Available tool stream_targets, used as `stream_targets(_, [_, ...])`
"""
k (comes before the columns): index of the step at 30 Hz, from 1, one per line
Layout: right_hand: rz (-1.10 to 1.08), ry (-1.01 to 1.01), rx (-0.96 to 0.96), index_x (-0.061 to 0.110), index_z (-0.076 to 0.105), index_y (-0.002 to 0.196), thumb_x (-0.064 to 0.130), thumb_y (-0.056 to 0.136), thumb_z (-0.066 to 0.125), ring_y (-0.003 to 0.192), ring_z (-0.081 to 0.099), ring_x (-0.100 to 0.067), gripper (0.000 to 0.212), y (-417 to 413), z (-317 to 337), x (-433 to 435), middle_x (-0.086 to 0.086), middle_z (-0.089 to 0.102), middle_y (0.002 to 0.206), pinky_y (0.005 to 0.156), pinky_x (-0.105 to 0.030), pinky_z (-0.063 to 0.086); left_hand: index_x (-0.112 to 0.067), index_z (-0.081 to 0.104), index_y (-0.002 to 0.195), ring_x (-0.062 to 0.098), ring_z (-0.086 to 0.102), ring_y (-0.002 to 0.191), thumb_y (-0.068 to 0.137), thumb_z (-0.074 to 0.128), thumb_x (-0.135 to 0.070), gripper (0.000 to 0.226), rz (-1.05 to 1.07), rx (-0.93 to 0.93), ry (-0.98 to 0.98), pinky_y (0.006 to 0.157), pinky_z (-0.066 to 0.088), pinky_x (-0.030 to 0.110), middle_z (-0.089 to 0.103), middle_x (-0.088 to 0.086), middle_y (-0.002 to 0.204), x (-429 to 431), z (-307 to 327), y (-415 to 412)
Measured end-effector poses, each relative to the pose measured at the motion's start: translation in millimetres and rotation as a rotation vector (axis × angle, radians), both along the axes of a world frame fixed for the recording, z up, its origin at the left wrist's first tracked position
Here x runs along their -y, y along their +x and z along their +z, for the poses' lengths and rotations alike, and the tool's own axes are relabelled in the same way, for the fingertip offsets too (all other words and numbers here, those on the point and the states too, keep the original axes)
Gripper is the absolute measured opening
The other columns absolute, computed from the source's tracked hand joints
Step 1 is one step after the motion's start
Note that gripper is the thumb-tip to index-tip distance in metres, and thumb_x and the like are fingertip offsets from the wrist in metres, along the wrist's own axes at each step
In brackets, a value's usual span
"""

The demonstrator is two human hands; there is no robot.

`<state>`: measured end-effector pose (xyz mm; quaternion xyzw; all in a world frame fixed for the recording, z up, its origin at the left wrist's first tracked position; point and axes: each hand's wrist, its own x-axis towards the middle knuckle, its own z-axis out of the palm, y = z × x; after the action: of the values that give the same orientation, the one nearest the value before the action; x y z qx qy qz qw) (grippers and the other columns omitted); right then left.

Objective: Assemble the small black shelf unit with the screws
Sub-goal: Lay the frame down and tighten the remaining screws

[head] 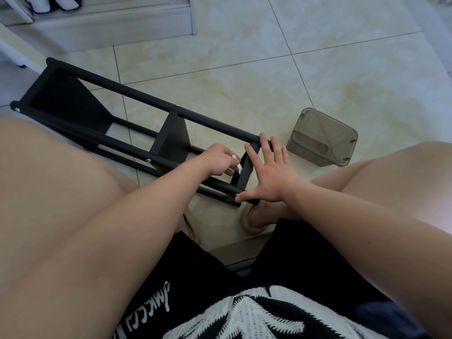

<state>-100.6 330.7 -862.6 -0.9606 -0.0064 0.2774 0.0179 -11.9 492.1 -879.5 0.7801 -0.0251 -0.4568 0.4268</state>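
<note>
On floor [244, 69], noted shelf [156, 104] lying sideways, likely for screw access; braced end panel [245, 167] with right hand [269, 177] spread flat; pinched small white piece [234, 157] in curled left hand [217, 159].

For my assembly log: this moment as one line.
black shelf unit: on its side, floor | left hand: pinches small white piece at end panel | right hand: open, braces end panel | plastic container: beside unit

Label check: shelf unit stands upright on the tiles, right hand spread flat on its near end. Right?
No: the shelf unit lies on its side, per the head view. The right hand is spread flat on its near end.
</note>
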Motion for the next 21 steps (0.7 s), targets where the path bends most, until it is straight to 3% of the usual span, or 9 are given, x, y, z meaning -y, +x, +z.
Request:
stream_targets(4, [-0.003,0.007,-0.005,0.031,-0.019,0.158,0.105,0.047,0.036,0.148,-0.031,-0.041,0.145,-0.4,0.0,-0.3,-0.013,-0.037,0.160,0.123,-0.059,-0.006,-0.017,0.072,0.083,0.005,0.067,0.068,0.097,0.062,-0.028,0.021,-0.015,0.063,0.028,0.062,0.043,0.024,0.072,-0.013,0.071,0.5,-4.9,-0.3])
stream_targets(9, [-0.003,0.003,-0.002,0.030,-0.019,0.158,0.106,0.045,0.032,0.148,-0.031,-0.041,0.146,-0.4,0.0,-0.1,-0.013,-0.037,0.160,0.123,-0.059,-0.005,-0.022,0.071,0.086,0.007,0.068,0.070,0.095,0.066,-0.027,0.011,0.020,0.069,-0.011,0.071,0.047,0.025,0.072,-0.016,0.065,1.3,-5.6,-1.1])
stream_targets(15, [-0.006,0.009,-0.001,0.031,-0.019,0.158,0.106,0.044,0.031,0.148,-0.031,-0.040,0.146,-0.4,-0.7,-0.2,-0.013,-0.037,0.160,0.123,-0.059,-0.005,-0.025,0.065,0.085,0.003,0.068,0.073,0.096,0.064,-0.027,0.011,-0.046,0.032,-0.010,0.059,0.041,0.023,0.073,-0.014,0.069,-3.5,-3.5,-0.1])
stream_targets(19, [-0.005,0.007,0.002,0.030,-0.018,0.159,0.106,0.045,0.033,0.149,-0.030,-0.041,0.146,-0.5,-1.0,0.4,-0.013,-0.037,0.160,0.123,-0.059,-0.005,-0.022,0.066,0.082,0.010,0.069,0.077,0.096,0.064,-0.022,0.014,-0.093,0.058,0.011,0.076,0.051,0.028,0.072,-0.013,0.070,-1.6,-5.6,-2.9])
stream_targets(21, [-0.005,0.006,0.002,0.030,-0.018,0.159,0.106,0.045,0.033,0.149,-0.030,-0.041,0.146,-0.3,-0.9,0.5,-0.013,-0.037,0.161,0.123,-0.059,-0.005,-0.022,0.066,0.080,0.009,0.068,0.076,0.097,0.062,-0.022,0.017,-0.119,0.071,0.027,0.073,0.049,0.027,0.072,-0.013,0.072,-0.9,-5.1,-3.7])
